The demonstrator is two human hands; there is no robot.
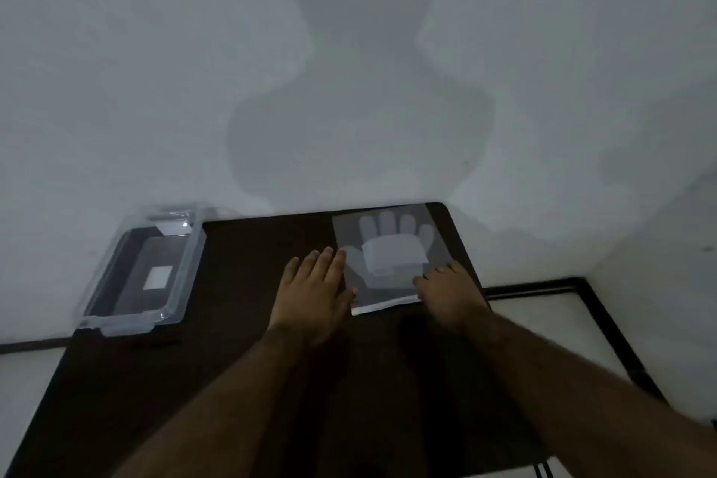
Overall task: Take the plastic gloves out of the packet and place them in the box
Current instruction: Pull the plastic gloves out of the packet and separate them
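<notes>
In the head view, the packet (392, 260) is laid flat on the dark counter (252, 283), its glove print pointed away toward the wall. The left hand (314, 289) is spread flat beside it; the right hand (450, 289), fingers curled, is pressed on its near corner. The clear box (104, 295) is set well left of the fingers; the dim light blurs whether that corner is pinched

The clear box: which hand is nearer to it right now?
Left. The left hand lies flat on the table between the clear box and the glove packet. The right hand is on the packet's near right corner, farther away.
</notes>
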